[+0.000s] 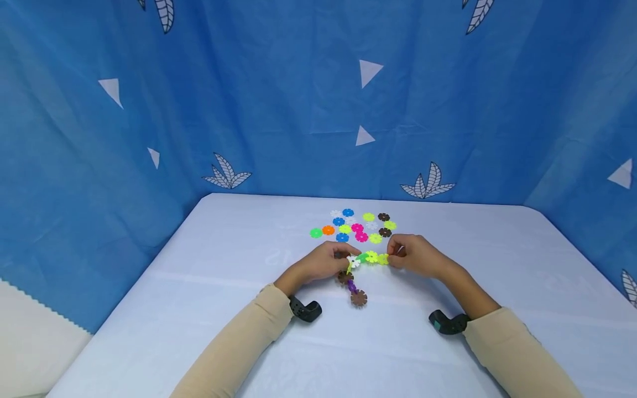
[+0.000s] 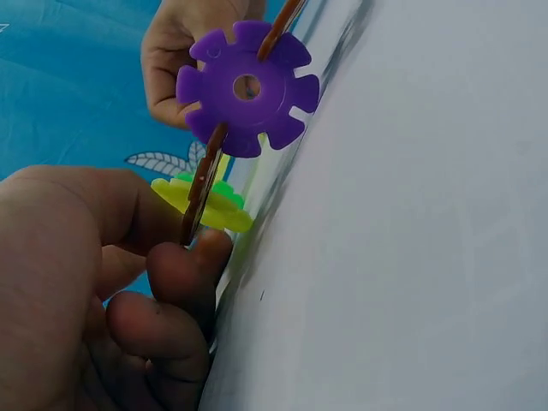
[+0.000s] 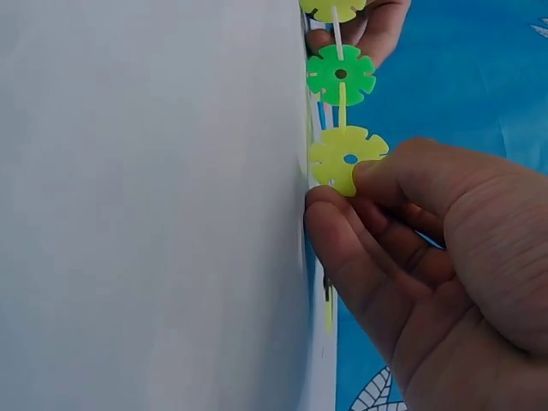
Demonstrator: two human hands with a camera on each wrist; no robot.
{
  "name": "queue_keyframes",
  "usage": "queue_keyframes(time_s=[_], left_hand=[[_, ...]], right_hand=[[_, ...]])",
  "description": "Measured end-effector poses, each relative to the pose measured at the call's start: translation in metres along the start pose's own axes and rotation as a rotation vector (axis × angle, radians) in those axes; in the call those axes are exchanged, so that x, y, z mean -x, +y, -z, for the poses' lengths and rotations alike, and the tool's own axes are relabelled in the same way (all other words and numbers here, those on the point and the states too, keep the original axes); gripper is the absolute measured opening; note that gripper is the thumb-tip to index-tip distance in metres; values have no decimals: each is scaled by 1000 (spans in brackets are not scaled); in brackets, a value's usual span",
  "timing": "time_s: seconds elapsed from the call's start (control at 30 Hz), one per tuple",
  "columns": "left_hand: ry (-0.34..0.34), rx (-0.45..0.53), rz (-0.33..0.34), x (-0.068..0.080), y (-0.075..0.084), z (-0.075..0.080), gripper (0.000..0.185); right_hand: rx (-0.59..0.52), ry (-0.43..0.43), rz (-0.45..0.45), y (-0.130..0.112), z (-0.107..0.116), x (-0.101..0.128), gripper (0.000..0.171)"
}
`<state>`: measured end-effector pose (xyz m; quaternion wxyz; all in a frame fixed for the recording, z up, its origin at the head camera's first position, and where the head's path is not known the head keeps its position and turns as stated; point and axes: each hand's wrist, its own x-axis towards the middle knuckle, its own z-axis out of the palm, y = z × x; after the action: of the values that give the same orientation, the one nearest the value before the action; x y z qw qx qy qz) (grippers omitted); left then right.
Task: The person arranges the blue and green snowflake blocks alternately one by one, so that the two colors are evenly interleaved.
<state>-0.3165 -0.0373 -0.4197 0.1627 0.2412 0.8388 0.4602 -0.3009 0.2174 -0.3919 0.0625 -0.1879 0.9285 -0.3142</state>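
A chain of slotted plastic snowflake discs point(image 1: 359, 265) lies on the pale table point(image 1: 199, 287). My left hand point(image 1: 325, 261) pinches it near a white disc point(image 1: 353, 261), with a purple disc point(image 2: 247, 86) and brown discs point(image 1: 358, 298) trailing toward me. At the chain's right end my right hand point(image 1: 413, 255) pinches a yellow-green disc point(image 3: 346, 159), joined to a green disc point(image 3: 341, 74). Both hands rest on the table.
Several loose discs point(image 1: 354, 225) in blue, pink, orange, green, yellow, brown and white lie just beyond the hands. A blue patterned cloth point(image 1: 318, 99) walls the table's back and sides. Black wrist cameras point(image 1: 304, 309) sit by both sleeves.
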Motion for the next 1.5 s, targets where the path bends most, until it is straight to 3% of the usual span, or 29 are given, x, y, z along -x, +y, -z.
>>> queue_keyframes(time_s=[0.53, 1.17, 1.43, 1.5], left_hand=[[-79, 27, -10, 1, -1, 1, 40], [-122, -15, -15, 1, 0, 3, 40], [-114, 193, 60, -4, -2, 6, 28], [-106, 191, 50, -6, -2, 6, 26]], right_hand=[[126, 23, 62, -7, -3, -1, 8], [161, 3, 89, -15, -5, -2, 12], [141, -9, 95, -11, -4, -5, 9], [140, -22, 106, -10, -3, -5, 9]])
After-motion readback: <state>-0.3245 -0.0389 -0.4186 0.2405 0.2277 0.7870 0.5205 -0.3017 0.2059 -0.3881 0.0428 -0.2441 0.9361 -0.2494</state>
